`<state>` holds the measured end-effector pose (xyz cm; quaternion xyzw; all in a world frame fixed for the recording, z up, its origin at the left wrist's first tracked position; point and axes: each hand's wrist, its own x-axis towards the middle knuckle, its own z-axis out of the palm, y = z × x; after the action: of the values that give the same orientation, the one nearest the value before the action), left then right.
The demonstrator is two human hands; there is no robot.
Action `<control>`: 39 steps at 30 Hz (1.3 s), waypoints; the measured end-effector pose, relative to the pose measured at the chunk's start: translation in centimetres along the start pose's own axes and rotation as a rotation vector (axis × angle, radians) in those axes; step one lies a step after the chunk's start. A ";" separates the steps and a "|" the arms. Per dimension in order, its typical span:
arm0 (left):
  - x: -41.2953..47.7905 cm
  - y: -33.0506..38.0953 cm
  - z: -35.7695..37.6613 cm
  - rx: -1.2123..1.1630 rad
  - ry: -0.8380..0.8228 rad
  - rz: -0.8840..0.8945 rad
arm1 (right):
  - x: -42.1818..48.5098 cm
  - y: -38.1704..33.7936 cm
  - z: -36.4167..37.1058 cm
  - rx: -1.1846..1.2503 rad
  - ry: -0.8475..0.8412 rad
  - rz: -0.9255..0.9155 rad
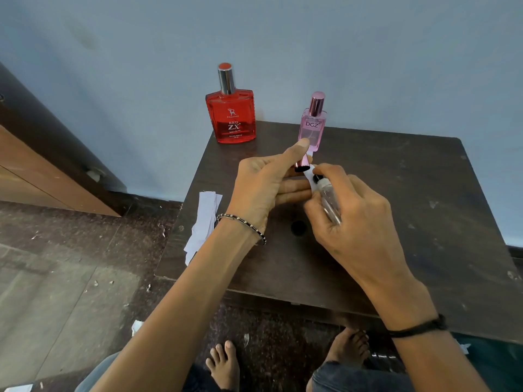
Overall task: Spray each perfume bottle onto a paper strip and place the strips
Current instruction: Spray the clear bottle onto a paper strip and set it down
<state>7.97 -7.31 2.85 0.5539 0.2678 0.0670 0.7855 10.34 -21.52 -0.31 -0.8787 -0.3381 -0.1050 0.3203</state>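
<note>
A: Step?
B: Spraying, I'd say. Right hand [359,222] is wrapped round the clear bottle [329,200], nozzle right against the paper strip [310,181].
A: Left?
B: Left hand [266,185] pinches that strip, pink cap [301,163] under the thumb.
A: Next?
B: Likely press the pump, strip held steady. Red bottle [232,117] and DGZ bottle [311,128] stand capped beyond both grips.

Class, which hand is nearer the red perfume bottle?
Left. The left hand is in front of the red perfume bottle, slightly right; the right hand is farther in front and farther right.
</note>
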 end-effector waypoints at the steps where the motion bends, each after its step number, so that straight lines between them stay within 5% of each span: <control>1: 0.0 0.0 0.0 -0.004 0.004 -0.003 | 0.0 -0.1 0.0 -0.008 0.000 -0.002; 15: 0.7 -0.3 -0.4 -0.025 0.027 0.017 | -0.3 0.0 -1.8 0.246 0.164 0.154; 28: 0.8 -0.3 -0.6 0.007 0.020 0.036 | -0.3 0.5 -0.8 0.013 0.083 0.037; 34: 1.0 -0.4 -0.7 0.013 0.048 0.064 | -0.2 0.0 -2.0 0.443 0.270 0.360; 39: 1.3 -0.5 -0.6 0.037 0.072 0.097 | -0.1 0.2 -2.0 0.775 0.241 0.470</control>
<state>8.64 -6.45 1.82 0.5780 0.2701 0.1201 0.7606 10.41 -22.94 1.10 -0.7285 -0.1045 0.0031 0.6770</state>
